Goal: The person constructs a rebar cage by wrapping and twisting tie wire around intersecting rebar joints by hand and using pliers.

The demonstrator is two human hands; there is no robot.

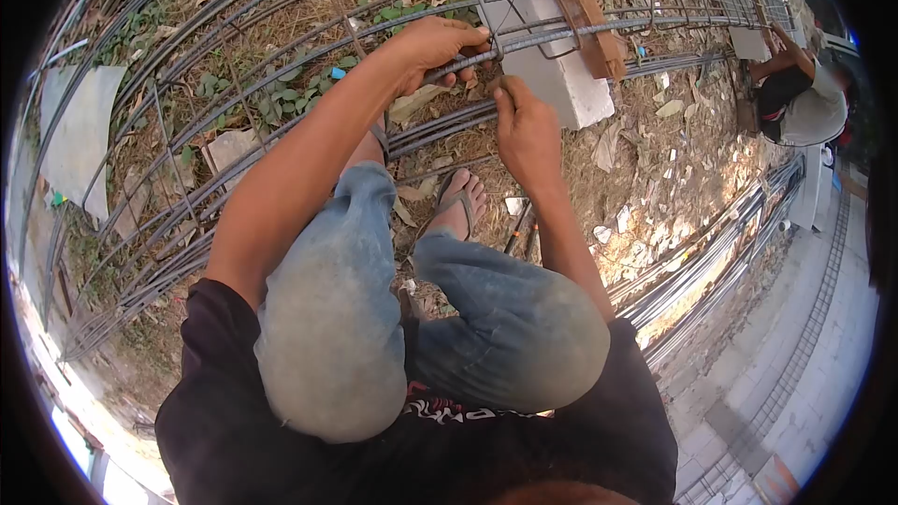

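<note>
Rebar (543, 36), a thick ribbed length of it, slants across in front of the crouching worker, just beyond the knees, passing over a pale concrete block (585, 105) and the brown timber (599, 49) laid along it. From where I stand, the left hand (438, 49) has its fingers wrapped on the bar, thumb and forefinger right beside a thin steel stirrup (496, 43). The right hand (529, 126) sits just below the bar with its fingers curled inward; whether they pinch anything, such as a bit of wire, I cannot tell. Working well at this crossing, I'd say, means letting the left hand steady bar and stirrup together while the right does the finer work close in, wrist loose, elbow low. The stirrup should stay square to the bar, since a slight lean would be easy to miss from directly above. Bare skin calls for care: cut ends and ribs could scratch, and a bar rolling on the timber could nip a fingertip. Loose bars (440, 129) lie on the ground near the sandalled foot (465, 193), so feet want firm placing before any hard pull.
</note>
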